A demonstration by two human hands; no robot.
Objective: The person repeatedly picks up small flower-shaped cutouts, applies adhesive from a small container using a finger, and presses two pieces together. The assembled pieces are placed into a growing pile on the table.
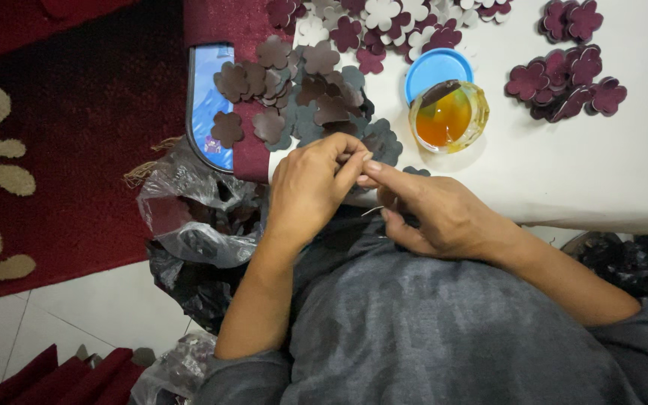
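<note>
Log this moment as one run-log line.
left hand: pinching small piece | right hand: fingertips meeting left | grey flower cutouts beside | glue jar open

One head-worn camera looks steeply down, close over the white table [579, 172].

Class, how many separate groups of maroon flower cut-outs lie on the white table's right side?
2: a small pair near the top edge, and a larger cluster below it, right of the glass dish. More may lie outside the frame.
</note>
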